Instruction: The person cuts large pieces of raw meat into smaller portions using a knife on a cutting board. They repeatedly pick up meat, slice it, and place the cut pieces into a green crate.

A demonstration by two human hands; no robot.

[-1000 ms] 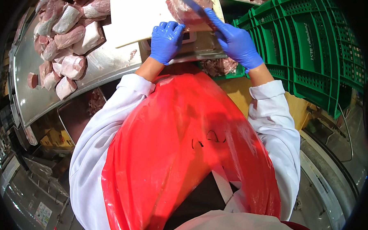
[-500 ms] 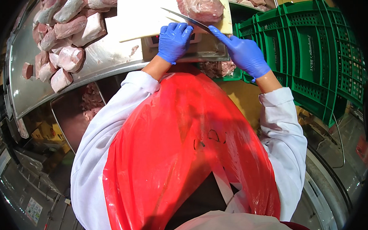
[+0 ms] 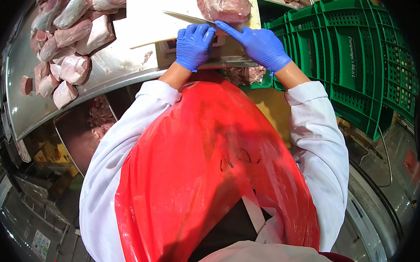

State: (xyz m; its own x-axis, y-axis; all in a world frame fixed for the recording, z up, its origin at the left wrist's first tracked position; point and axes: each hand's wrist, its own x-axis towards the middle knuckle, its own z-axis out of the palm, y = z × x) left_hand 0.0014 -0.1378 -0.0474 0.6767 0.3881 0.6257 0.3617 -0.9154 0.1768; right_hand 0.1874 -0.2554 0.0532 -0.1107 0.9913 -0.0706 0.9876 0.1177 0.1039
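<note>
My right hand [image 3: 264, 48], in a blue glove, grips a knife [image 3: 188, 16], its index finger stretched along the knife. The handle is hidden in the hand, and the thin blade points left across the white cutting board [image 3: 153, 21]. My left hand [image 3: 194, 45], also gloved in blue, rests at the board's near edge just below the blade. Its fingers are curled; whatever they hold, if anything, is hidden. Right behind the knife lies a large pink piece of meat [image 3: 224, 6] on the board.
Several meat chunks [image 3: 76, 69] are piled on the metal table [image 3: 26, 113] at left. Green plastic crates [image 3: 349, 54] stand at right. Meat pieces [image 3: 245, 75] fill a green container below the board. A bin [image 3: 81, 134] with meat sits below the table's left edge.
My right hand and the knife have slid left and slightly away from me, bringing the right hand closer to the left. The left hand stays at the board's edge. The whole view has shifted slightly.
</note>
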